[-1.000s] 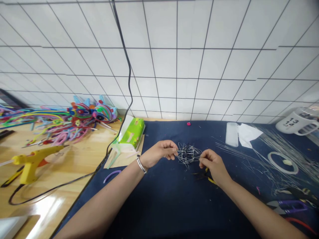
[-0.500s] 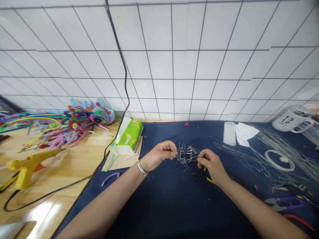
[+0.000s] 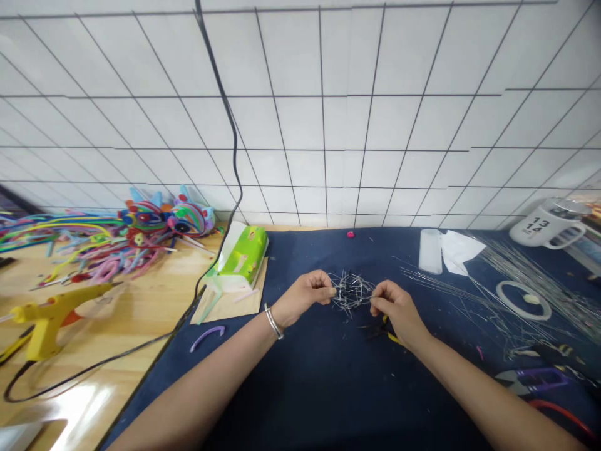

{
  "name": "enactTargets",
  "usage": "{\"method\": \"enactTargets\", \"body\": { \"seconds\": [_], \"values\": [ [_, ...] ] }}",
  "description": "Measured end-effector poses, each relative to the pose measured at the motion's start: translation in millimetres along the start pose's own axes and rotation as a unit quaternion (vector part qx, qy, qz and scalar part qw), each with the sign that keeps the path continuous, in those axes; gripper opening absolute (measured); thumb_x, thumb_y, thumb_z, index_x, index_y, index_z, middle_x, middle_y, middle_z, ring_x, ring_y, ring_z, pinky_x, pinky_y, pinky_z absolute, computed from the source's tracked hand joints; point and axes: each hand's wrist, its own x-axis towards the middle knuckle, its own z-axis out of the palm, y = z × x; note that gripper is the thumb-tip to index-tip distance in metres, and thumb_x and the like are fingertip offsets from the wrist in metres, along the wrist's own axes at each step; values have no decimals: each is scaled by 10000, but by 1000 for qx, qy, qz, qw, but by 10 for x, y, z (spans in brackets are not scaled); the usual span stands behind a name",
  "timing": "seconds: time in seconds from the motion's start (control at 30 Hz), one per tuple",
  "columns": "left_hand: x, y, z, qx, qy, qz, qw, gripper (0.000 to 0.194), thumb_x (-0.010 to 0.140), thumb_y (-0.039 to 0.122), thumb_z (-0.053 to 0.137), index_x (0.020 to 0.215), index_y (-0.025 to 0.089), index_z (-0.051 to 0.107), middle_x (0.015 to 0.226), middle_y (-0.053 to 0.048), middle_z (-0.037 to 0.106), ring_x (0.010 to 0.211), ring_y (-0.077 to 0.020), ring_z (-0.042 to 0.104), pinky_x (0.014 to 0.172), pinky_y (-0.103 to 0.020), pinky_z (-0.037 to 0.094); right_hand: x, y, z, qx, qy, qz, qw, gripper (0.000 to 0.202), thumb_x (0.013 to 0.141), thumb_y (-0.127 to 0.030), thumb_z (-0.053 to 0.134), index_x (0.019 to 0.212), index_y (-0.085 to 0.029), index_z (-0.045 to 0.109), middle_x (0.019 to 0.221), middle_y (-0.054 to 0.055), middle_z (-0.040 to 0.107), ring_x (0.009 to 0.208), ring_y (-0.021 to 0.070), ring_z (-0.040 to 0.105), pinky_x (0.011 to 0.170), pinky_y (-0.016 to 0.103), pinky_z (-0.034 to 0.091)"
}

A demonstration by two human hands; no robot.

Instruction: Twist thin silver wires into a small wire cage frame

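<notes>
Between my two hands is a small wire frame [image 3: 351, 292], a roundish tangle of thin silvery wires with loose ends sticking out all round. My left hand [image 3: 312, 294], with a silver bangle at the wrist, pinches its left side between thumb and fingertips. On the opposite side my right hand [image 3: 393, 308] has thumb and forefinger closed on wire ends of the same frame. Pliers [image 3: 385, 332] with yellow-and-black handles lie on the dark blue cloth [image 3: 300, 388], partly hidden under my right hand.
Loose wires [image 3: 530, 282], a tape ring [image 3: 523, 300], purple-handled scissors [image 3: 535, 379] and a white mug [image 3: 539, 224] are at the right. Leftward lie a green tissue pack [image 3: 246, 254], a yellow glue gun [image 3: 51, 316] with its black cable [image 3: 141, 343], and colourful pipe cleaners [image 3: 103, 244].
My left hand has shifted slightly right, its fingertips now overlapping the frame's left edge. My right hand keeps its pinch. The whole view has slid slightly.
</notes>
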Motion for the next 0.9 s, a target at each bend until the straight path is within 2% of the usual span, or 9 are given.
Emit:
{"method": "enactTargets", "body": {
  "seconds": [0.13,0.3,0.43,0.5,0.7,0.9],
  "values": [
    [24,-68,2,124,7,15,992,164,744,265,617,813,134,546,643,0,591,594,-120,595,571,-235,453,-6,-24,6,-4,2,4,1000,24,716,-179,538,727,-187,518,561,-36,556,540,120,518,576,253,413],
    [0,-26,-10,232,46,60,970,91,751,242,591,757,153,612,662,-3,603,610,-121,560,599,-239,429,-17,-51,16,-11,-5,2,1000,31,712,-181,542,723,-188,514,570,-37,553,543,118,515,574,250,416],
    [-45,95,1,358,77,131,921,81,762,202,563,727,193,635,724,0,620,692,-138,555,669,-247,403,-19,-30,19,-23,-6,-4,1000,28,723,-182,539,725,-186,511,569,-34,550,548,119,516,580,251,416],
    [-68,140,16,410,81,145,897,83,766,192,552,732,204,627,723,1,618,695,-142,550,676,-246,392,-18,-19,21,-27,-6,-4,1000,26,727,-182,536,727,-188,511,573,-34,553,549,120,519,582,252,417],
    [-112,181,38,485,111,143,856,81,763,156,517,749,200,584,683,1,552,629,-129,498,613,-234,358,-22,-37,31,-33,-6,-3,999,37,714,-180,546,713,-191,511,562,-41,551,538,118,521,570,246,410],
    [-107,214,5,499,94,144,849,103,761,126,482,726,196,549,689,1,531,629,-128,483,610,-233,352,-22,-50,28,-32,-4,0,999,30,716,-180,539,722,-192,512,572,-40,551,543,118,524,574,248,415]
  ]
}}
